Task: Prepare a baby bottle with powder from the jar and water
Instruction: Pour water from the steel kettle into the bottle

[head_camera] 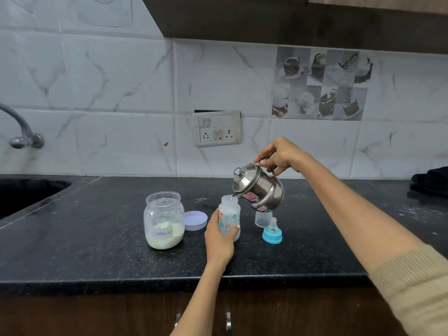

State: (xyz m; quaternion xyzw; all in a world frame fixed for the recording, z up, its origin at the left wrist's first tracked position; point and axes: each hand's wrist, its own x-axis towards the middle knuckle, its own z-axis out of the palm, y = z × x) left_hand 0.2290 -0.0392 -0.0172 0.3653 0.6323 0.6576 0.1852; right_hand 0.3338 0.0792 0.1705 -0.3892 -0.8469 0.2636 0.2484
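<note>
My left hand [219, 236] is wrapped around the baby bottle [229, 215], upright on the black counter [97, 238]. My right hand [278, 157] grips the handle of the steel kettle [258, 187], tilted, spout at the bottle's open mouth. Open powder jar [164, 220] stands left, its lid [196, 220] just beside. Blue nipple ring [272, 232] and clear cap [263, 218] sit right of the bottle.

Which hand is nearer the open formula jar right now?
Left. The left hand grips the baby bottle just right of the formula jar; the right hand tilts the kettle farther right.
</note>
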